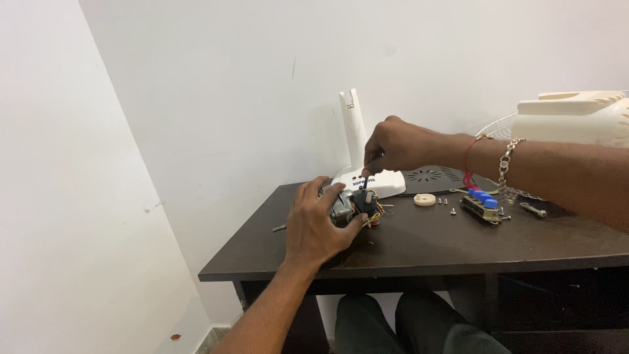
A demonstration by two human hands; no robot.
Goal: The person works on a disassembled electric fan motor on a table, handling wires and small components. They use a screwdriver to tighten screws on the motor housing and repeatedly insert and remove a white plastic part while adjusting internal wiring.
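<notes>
On dark table [458, 246], left hand [314, 226] gripping motor [354, 206], right hand [393, 147] pinching screwdriver [364, 182] upright.

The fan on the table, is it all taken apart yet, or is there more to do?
Partly. Already off: the cream fan cover, the blue-button switch block and loose screws on the table. In hand: the left hand grips the motor while the right hand works a screwdriver on it. The motor looks still wired.
</notes>
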